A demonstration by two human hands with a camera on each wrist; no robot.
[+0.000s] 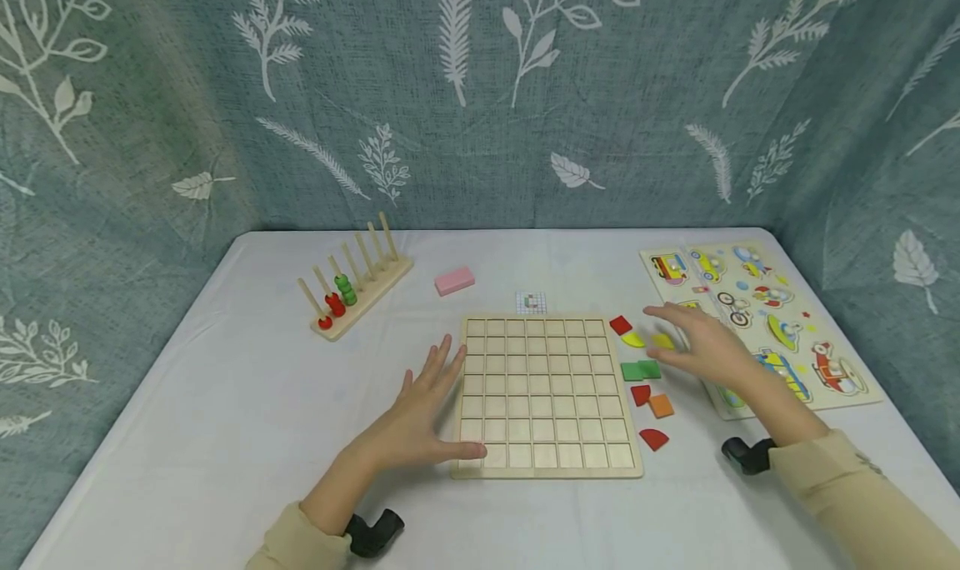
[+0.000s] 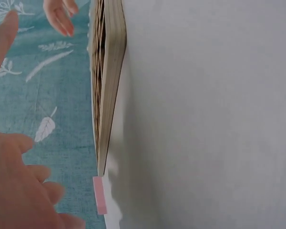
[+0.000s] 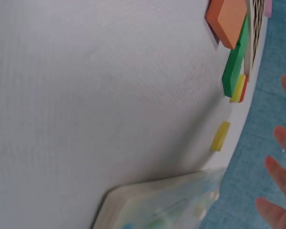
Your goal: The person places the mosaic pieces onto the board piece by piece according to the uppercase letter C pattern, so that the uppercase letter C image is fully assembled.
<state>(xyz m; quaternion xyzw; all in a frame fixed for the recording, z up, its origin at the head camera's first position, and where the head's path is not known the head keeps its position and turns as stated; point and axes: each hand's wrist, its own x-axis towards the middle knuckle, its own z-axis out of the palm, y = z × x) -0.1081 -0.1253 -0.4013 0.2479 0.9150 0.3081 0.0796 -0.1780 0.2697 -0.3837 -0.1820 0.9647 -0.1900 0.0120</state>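
A wooden grid board (image 1: 547,395) lies in the middle of the table. My left hand (image 1: 416,420) is spread over its left edge, thumb over the lower left corner and fingertips by the upper left side, holding nothing. Over the loose pieces right of the board hovers my right hand (image 1: 705,345), fingers extended and nothing in them. Below and beside it lie a yellow piece (image 1: 663,342), another yellow piece (image 1: 633,339), green pieces (image 1: 641,371), a red square (image 1: 620,325), an orange square (image 1: 661,406) and red quarter-round pieces (image 1: 654,439).
Picture puzzle boards (image 1: 780,320) lie at the right, partly under the right forearm in the head view. A peg stand (image 1: 367,295) with red and green beads stands at the back left. Behind the board are a pink block (image 1: 454,282) and a small patterned card (image 1: 531,302).
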